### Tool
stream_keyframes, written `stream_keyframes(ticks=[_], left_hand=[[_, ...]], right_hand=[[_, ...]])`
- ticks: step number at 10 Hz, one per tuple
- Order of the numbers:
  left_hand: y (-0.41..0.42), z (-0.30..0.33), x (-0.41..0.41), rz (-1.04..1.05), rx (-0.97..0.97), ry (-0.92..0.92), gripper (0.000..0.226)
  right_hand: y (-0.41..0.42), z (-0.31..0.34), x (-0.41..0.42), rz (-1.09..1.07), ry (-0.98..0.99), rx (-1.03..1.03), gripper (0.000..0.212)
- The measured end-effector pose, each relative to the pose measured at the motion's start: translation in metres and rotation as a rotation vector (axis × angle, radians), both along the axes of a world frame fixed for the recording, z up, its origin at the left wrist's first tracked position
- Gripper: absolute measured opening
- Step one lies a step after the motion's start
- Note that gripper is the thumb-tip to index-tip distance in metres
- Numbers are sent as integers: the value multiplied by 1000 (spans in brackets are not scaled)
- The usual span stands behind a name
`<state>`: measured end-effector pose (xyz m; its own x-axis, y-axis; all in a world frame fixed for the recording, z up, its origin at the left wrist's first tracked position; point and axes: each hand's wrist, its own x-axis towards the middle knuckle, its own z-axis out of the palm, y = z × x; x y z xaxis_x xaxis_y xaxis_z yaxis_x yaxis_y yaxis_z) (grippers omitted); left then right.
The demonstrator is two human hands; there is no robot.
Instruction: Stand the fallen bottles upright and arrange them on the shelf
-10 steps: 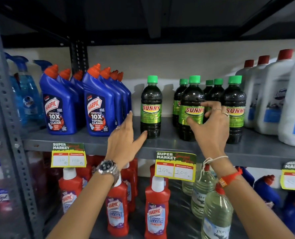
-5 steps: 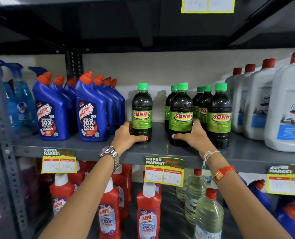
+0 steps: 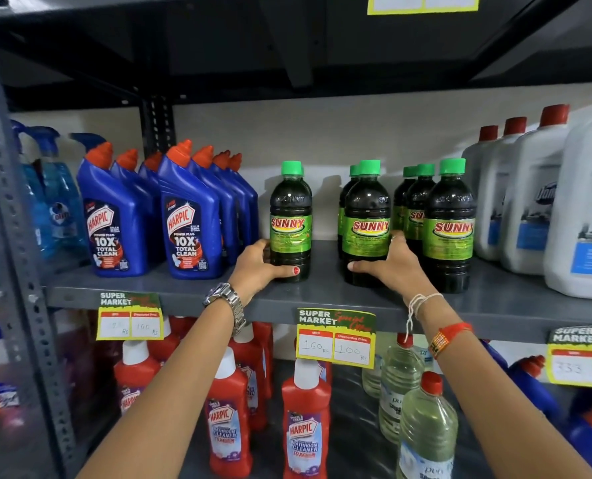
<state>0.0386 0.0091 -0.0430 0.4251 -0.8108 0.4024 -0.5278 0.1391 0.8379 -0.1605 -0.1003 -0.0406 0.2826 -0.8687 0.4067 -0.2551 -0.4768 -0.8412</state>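
Several dark Sunny bottles with green caps stand upright on the grey shelf (image 3: 325, 295). My left hand (image 3: 258, 266) wraps the base of the leftmost Sunny bottle (image 3: 290, 219), which stands apart from the others. My right hand (image 3: 391, 264) grips the base of the middle front Sunny bottle (image 3: 367, 219). A third front Sunny bottle (image 3: 452, 223) stands just right of my right hand, with more Sunny bottles in rows behind. No bottle in view lies on its side.
Blue Harpic bottles (image 3: 191, 216) crowd the shelf on the left, white jugs (image 3: 529, 202) on the right. Red Harpic bottles (image 3: 305, 420) and clear bottles (image 3: 426, 430) fill the shelf below. Price tags (image 3: 336, 338) hang from the shelf edge. A metal upright (image 3: 14, 236) stands at left.
Both hands dropped from the bottles' labels to their bases and closed around them. The view shifted closer and slightly upward.
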Motion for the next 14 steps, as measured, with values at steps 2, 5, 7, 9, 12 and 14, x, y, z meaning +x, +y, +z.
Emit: stream_keyframes(ticks=[2,5,7,9,12,14], left_hand=[[11,-5,-4,141,-44,-155,84],[45,-33,-15,482,-50,-636,69],[45,-44,-21,549,71,-828,62],[46,-45,-29,577,20,-821,66],[46,-47,-32,580,9,-813,61],[46,-48,-33,590,12,-790,63]], right_hand=[[20,-10,-15,-188,-33,-195,81],[17,-2,-88,-592,-289,-261,54],[-18,-3,-107,-259,-178,-16,93],[-23,-4,-111,-80,-168,91,95],[-28,-6,-105,-143,-119,31,83],[-16,-3,-105,-140,-115,6,87]])
